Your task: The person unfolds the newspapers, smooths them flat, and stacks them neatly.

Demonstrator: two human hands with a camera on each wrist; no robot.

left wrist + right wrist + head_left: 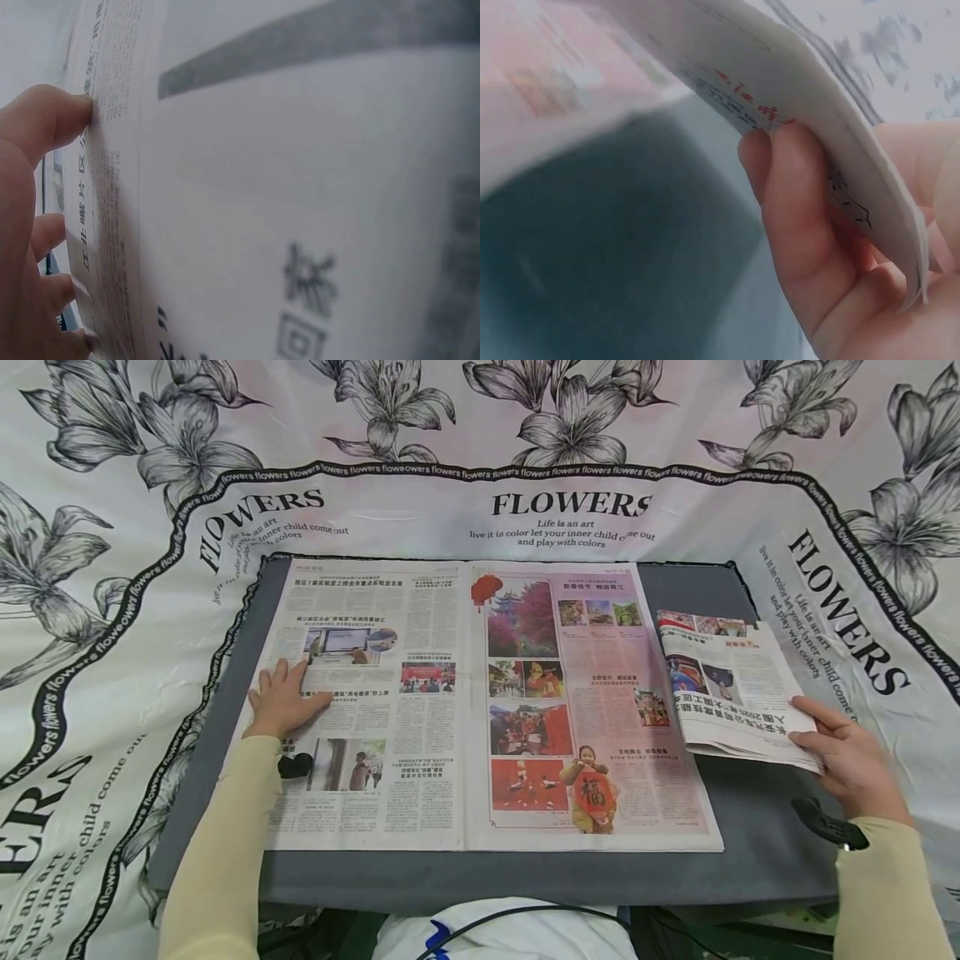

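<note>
A large newspaper (435,718) lies spread out flat, its left page mostly text and its right page pink with photos. My left hand (287,700) rests on the left page, fingers spread and thumb out to the side. In the left wrist view the printed sheet fills most of the picture, with the left thumb (52,116) against it. My right hand (855,756) grips a smaller folded newspaper (731,685) by its lower right corner. The right wrist view shows fingers (799,202) curled under the folded layers, which stand over the grey surface.
Both papers are over a dark grey tabletop (480,877). A white cloth with flower prints and "FLOWERS" lettering (570,504) surrounds it at the back and sides. Dark straps (828,825) sit at the wrists. A black cable (517,910) crosses white clothing at the front edge.
</note>
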